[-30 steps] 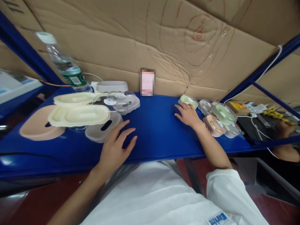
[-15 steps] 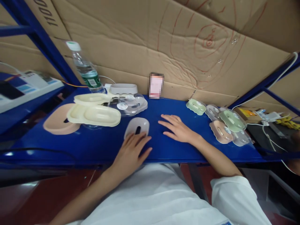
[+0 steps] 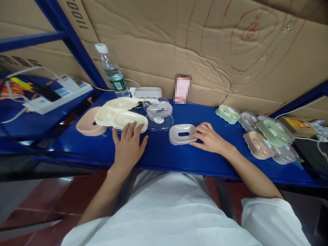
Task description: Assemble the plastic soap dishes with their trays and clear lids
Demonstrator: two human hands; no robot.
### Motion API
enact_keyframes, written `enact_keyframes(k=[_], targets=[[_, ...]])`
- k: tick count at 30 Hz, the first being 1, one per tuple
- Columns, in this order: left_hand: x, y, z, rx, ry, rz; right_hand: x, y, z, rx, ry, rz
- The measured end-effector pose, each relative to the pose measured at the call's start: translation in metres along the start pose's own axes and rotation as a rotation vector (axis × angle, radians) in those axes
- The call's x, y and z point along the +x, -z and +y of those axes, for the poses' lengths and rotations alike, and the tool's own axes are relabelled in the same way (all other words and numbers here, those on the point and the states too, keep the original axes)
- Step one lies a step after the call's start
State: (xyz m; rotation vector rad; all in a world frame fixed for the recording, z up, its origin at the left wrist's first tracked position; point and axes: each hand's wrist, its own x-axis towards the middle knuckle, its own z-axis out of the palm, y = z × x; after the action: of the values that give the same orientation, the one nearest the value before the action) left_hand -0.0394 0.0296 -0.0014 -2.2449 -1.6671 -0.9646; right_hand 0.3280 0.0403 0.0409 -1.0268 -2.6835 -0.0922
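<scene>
A pale grey oval soap dish (image 3: 175,135) with a dark slot in its middle lies on the blue table. My right hand (image 3: 209,138) holds its right end, thumb in front and fingers over the rim. To the left, my left hand (image 3: 128,145) has its fingers spread, with the fingertips at the front edge of a cream soap dish part (image 3: 130,119); whether they touch it I cannot tell. Under the cream pieces sits a peach soap dish base (image 3: 87,124). Behind, clear lids (image 3: 161,123) lie with another pale grey dish (image 3: 161,108).
At right stand several lidded soap dishes, among them a green one (image 3: 227,114) and a peach one (image 3: 258,145). A water bottle (image 3: 115,80) and a phone (image 3: 182,89) stand along the cardboard wall (image 3: 153,41). Far left is a power strip (image 3: 61,97); blue frame posts (image 3: 77,51) bound the table.
The pale grey dish has gone from under my left hand to my right hand, further right and turned sideways. My left hand has moved left to the cream part. The view has shifted.
</scene>
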Motion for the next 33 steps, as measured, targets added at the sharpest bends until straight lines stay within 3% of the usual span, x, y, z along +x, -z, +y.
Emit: enact_keyframes(k=[4, 9, 13, 17, 19, 22, 27, 30, 33], targets=[[-0.006, 0.0, 0.005, 0.007, -0.056, -0.092, 0.001, 0.002, -0.003, 0.011, -0.001, -0.02], [-0.021, 0.021, 0.027, -0.015, -0.151, -0.288, 0.003, -0.002, -0.006, -0.008, 0.017, -0.046], [-0.033, 0.034, 0.041, -0.1, -0.275, -0.407, 0.006, -0.008, -0.008, -0.034, 0.061, 0.012], [-0.034, 0.03, 0.056, -0.2, -0.397, -0.479, 0.007, -0.01, -0.013, 0.001, 0.11, 0.101], [-0.031, 0.025, 0.061, -0.255, -0.421, -0.485, 0.007, -0.008, -0.015, 0.018, 0.117, 0.132], [-0.025, 0.018, 0.06, -0.296, -0.394, -0.392, 0.006, -0.006, -0.016, 0.02, 0.127, 0.183], [-0.022, 0.023, 0.036, -0.16, -0.281, -0.218, 0.005, -0.007, -0.014, 0.024, 0.129, 0.222], [-0.024, 0.026, 0.027, -0.13, -0.235, -0.269, 0.006, -0.008, -0.016, 0.037, 0.153, 0.235], [-0.026, 0.02, 0.031, -0.329, -0.212, -0.343, 0.007, -0.01, -0.023, 0.044, 0.184, 0.226]])
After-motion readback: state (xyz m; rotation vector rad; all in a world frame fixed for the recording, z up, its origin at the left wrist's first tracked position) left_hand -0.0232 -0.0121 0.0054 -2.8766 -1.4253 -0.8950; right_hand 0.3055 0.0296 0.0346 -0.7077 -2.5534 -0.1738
